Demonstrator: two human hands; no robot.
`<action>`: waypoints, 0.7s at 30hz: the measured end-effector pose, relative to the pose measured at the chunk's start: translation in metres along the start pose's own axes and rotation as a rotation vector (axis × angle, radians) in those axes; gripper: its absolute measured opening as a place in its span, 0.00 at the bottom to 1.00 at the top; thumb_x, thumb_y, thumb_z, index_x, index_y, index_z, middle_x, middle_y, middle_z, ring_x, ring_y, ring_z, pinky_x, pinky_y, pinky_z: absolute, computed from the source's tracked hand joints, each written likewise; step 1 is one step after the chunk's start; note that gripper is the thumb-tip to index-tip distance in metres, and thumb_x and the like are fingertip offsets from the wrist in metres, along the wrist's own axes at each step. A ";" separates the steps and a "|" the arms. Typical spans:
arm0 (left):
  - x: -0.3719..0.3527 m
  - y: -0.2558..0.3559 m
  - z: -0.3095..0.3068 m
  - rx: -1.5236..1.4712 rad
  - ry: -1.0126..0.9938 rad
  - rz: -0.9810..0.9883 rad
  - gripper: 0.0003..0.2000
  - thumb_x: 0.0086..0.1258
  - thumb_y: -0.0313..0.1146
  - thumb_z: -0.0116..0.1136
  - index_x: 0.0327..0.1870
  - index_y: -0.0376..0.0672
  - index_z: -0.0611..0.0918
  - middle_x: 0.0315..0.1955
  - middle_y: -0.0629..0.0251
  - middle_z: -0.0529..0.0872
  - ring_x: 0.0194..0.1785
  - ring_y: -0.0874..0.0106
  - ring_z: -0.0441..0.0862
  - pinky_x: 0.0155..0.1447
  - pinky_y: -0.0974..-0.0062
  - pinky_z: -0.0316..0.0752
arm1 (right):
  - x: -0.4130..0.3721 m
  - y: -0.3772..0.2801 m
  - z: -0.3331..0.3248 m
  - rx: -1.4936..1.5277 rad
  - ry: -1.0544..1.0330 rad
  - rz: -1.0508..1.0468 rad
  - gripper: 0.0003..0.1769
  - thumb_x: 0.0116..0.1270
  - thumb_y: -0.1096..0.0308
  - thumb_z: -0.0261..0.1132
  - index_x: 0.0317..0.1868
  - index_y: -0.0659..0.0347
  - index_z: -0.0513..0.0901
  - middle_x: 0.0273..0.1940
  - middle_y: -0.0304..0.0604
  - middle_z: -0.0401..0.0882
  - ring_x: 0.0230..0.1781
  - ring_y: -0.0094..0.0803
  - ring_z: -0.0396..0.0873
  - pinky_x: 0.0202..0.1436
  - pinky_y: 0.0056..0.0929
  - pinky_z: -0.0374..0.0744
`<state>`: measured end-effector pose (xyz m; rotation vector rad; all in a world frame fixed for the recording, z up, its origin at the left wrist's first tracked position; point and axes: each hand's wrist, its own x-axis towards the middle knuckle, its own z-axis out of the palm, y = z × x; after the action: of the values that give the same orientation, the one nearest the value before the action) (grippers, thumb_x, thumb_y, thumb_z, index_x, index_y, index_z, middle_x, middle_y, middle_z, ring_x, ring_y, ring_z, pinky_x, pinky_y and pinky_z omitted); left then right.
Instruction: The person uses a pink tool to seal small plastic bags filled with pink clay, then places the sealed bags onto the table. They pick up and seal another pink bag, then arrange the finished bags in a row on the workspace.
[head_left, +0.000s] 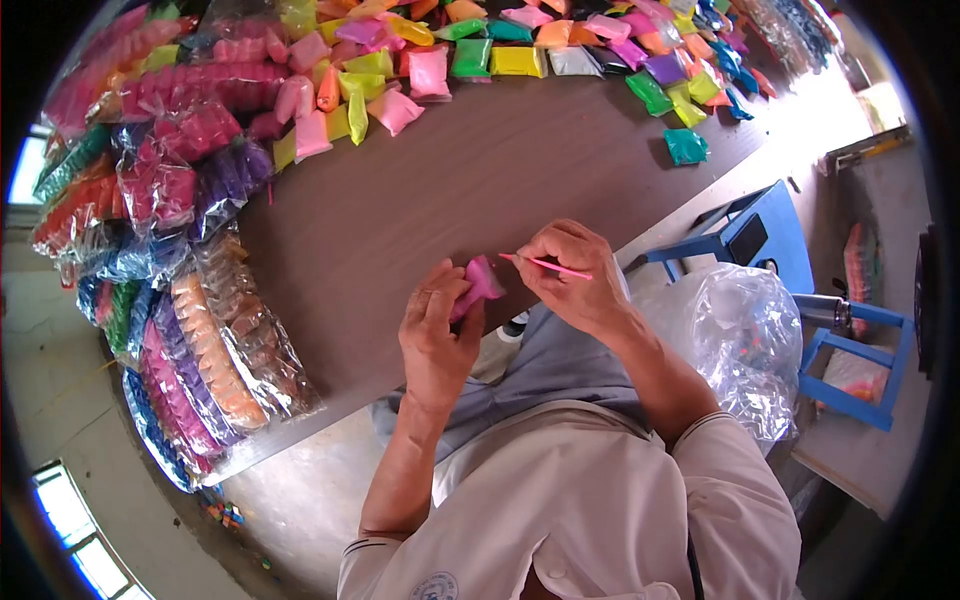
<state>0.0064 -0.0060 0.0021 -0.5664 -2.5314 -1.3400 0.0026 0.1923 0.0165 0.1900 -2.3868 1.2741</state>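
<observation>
My left hand [440, 318] is closed around a small magenta packet [482, 279], whose wider end sticks up past my fingers. The lower part of that packet is hidden in my grip. In my right hand [575, 270] is a thin pink stick [548, 265], pinched between thumb and fingers. Its tip points left at the packet, with a small gap between them. Both hands are above the near edge of the brown table [400, 190].
Many small coloured packets [470, 58] lie along the table's far side, a teal one [686, 147] apart at right. Clear bags of packed coloured pouches [160, 170] are heaped at left. To my right are a clear plastic bag [740, 340] and a blue stool [770, 245].
</observation>
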 end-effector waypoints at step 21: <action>0.001 0.000 0.000 0.046 -0.012 0.019 0.16 0.56 0.15 0.67 0.45 0.38 0.84 0.50 0.51 0.88 0.61 0.54 0.85 0.61 0.61 0.81 | 0.000 0.003 0.006 0.049 -0.131 0.147 0.07 0.56 0.74 0.75 0.30 0.61 0.83 0.30 0.42 0.83 0.32 0.42 0.84 0.35 0.37 0.80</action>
<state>0.0058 -0.0059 0.0026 -0.5898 -2.5527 -1.2727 0.0000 0.1890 0.0110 0.1172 -2.5213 1.4280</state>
